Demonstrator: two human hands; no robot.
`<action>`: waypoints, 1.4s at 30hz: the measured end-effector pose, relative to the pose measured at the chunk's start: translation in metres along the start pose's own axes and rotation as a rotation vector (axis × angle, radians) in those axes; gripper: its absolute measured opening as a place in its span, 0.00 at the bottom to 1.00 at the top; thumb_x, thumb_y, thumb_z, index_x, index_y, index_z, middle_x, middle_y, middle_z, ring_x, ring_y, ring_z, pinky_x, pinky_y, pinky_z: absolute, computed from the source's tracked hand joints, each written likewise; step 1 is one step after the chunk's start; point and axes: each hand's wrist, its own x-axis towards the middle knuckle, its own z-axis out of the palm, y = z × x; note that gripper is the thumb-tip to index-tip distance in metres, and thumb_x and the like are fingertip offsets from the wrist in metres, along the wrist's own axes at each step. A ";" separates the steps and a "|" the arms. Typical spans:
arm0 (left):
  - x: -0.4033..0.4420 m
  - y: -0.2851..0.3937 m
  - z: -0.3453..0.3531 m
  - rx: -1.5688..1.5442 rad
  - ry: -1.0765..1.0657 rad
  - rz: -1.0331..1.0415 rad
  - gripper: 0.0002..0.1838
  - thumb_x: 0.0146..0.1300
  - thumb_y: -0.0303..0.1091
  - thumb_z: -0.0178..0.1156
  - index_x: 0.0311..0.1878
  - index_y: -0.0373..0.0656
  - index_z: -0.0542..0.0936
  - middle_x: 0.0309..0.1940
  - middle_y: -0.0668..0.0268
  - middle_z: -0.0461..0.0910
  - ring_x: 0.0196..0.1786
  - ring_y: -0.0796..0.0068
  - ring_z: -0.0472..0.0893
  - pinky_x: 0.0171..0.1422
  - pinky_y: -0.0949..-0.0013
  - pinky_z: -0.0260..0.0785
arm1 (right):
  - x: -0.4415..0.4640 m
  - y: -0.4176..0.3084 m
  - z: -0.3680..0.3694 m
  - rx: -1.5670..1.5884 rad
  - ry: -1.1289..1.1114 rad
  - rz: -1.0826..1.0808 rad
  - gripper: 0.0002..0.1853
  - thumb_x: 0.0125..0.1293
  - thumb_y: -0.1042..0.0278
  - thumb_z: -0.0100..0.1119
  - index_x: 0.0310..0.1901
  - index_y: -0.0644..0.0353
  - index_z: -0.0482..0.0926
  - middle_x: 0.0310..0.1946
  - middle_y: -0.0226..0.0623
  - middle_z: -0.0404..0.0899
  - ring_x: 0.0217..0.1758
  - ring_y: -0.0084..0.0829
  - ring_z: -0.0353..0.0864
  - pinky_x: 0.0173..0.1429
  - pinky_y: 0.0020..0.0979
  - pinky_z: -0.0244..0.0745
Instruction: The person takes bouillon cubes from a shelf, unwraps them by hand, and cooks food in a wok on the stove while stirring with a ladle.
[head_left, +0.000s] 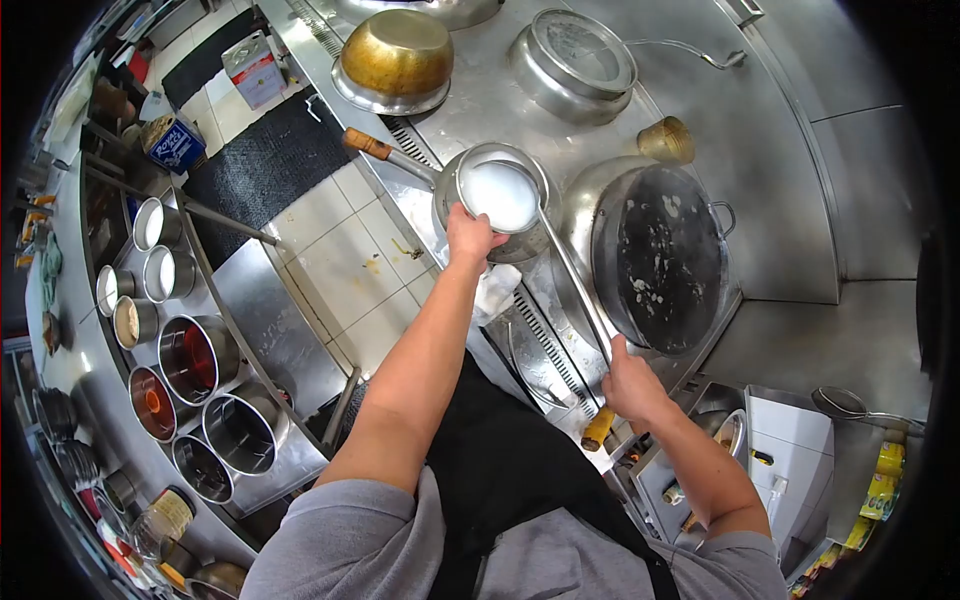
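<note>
My right hand is closed around the long handle of a large metal ladle, near its wooden end. The ladle's round head lies over a pan with a wooden handle. Something white, perhaps a liquid, fills the head. At the near rim of the head, my left hand is closed with its fingers against the edge; the exact grip is partly hidden. Just below that hand a white cloth rests at the counter's edge. Right of the ladle sits a big dark wok with pale spots inside.
An upturned brassy bowl and a lidded pot stand farther back on the steel cooktop. A small metal cup is beside the wok. To the left, several steel containers sit in a rack. A wire strainer lies far right.
</note>
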 end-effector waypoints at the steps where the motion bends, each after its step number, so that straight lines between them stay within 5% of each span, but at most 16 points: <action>1: 0.001 0.000 0.002 -0.007 0.019 0.024 0.09 0.66 0.17 0.51 0.48 0.29 0.67 0.46 0.50 0.74 0.36 0.54 0.85 0.32 0.63 0.86 | 0.001 0.001 0.003 -0.002 -0.006 -0.001 0.18 0.59 0.77 0.54 0.47 0.71 0.59 0.29 0.65 0.79 0.36 0.63 0.81 0.45 0.57 0.74; 13: 0.001 -0.002 -0.004 -0.058 -0.062 -0.009 0.07 0.68 0.18 0.49 0.47 0.32 0.64 0.46 0.51 0.71 0.36 0.54 0.84 0.36 0.62 0.87 | -0.008 -0.001 -0.004 0.126 -0.074 -0.024 0.18 0.65 0.72 0.53 0.48 0.67 0.56 0.30 0.64 0.79 0.37 0.64 0.79 0.45 0.53 0.73; 18: 0.004 0.000 -0.008 -0.029 -0.085 -0.021 0.06 0.70 0.19 0.48 0.46 0.34 0.62 0.43 0.52 0.71 0.37 0.53 0.84 0.38 0.60 0.87 | -0.005 0.008 -0.005 0.168 -0.105 -0.077 0.19 0.67 0.73 0.53 0.51 0.66 0.54 0.25 0.48 0.76 0.22 0.37 0.80 0.27 0.40 0.75; 22: 0.015 -0.001 -0.015 -0.044 -0.116 -0.015 0.05 0.68 0.19 0.50 0.44 0.33 0.65 0.44 0.51 0.73 0.37 0.57 0.84 0.34 0.61 0.87 | -0.014 -0.014 -0.034 0.320 -0.251 0.092 0.20 0.65 0.73 0.54 0.52 0.67 0.55 0.27 0.55 0.77 0.24 0.44 0.81 0.29 0.43 0.76; 24: 0.018 0.004 -0.018 -0.056 -0.144 -0.022 0.05 0.68 0.19 0.50 0.44 0.33 0.65 0.45 0.51 0.73 0.37 0.56 0.84 0.34 0.60 0.87 | -0.014 -0.013 -0.041 0.320 -0.280 0.065 0.21 0.67 0.72 0.54 0.54 0.68 0.54 0.25 0.47 0.75 0.19 0.32 0.77 0.22 0.36 0.72; 30: 0.034 0.029 -0.034 0.043 -0.256 -0.090 0.08 0.68 0.19 0.50 0.49 0.32 0.66 0.46 0.50 0.74 0.39 0.51 0.85 0.36 0.55 0.87 | -0.012 -0.011 -0.048 0.397 -0.339 0.078 0.25 0.67 0.73 0.53 0.59 0.68 0.52 0.24 0.41 0.73 0.19 0.28 0.75 0.22 0.34 0.71; 34: 0.046 0.047 -0.039 0.143 -0.364 -0.068 0.06 0.68 0.20 0.51 0.44 0.36 0.65 0.42 0.52 0.74 0.37 0.48 0.85 0.36 0.52 0.87 | -0.010 -0.013 -0.052 0.489 -0.369 0.102 0.24 0.68 0.75 0.53 0.60 0.65 0.53 0.23 0.37 0.71 0.18 0.26 0.73 0.21 0.32 0.70; 42: 0.083 0.076 -0.048 0.335 -0.563 -0.221 0.07 0.67 0.21 0.53 0.46 0.37 0.67 0.40 0.53 0.76 0.38 0.49 0.86 0.39 0.52 0.87 | -0.003 -0.006 -0.058 0.697 -0.483 0.081 0.17 0.67 0.79 0.52 0.52 0.56 0.57 0.20 0.31 0.65 0.16 0.23 0.68 0.20 0.30 0.67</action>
